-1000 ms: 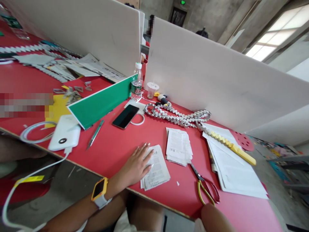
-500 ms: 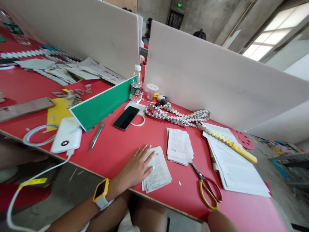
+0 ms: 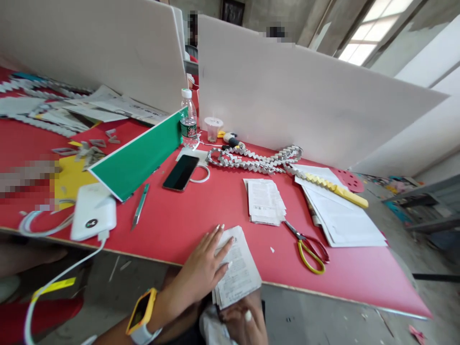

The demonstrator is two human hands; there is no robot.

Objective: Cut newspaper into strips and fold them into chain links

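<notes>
My left hand (image 3: 206, 261), wearing a yellow-framed watch, lies flat with fingers spread on a stack of printed paper slips (image 3: 239, 268). The stack's lower end hangs over the table's front edge. Just below that end is my right hand (image 3: 253, 321), its thumb raised and apart from the paper; its other fingers are mostly hidden. A second stack of paper slips (image 3: 266, 203) lies farther back. To the right of it rests a pair of scissors (image 3: 305, 247) with red and yellow handles.
A folded-paper chain (image 3: 258, 163) runs along the back to white sheets (image 3: 352, 223). Left of my hands are a phone (image 3: 181, 172), a craft knife (image 3: 141, 206), a power bank (image 3: 94, 211) and a green board (image 3: 140, 153). A bottle (image 3: 189, 120) and cup (image 3: 213, 128) stand behind.
My left hand has slid the paper stack toward me, partly past the table edge. My right hand has come from the lower right to below the stack. The view has shifted.
</notes>
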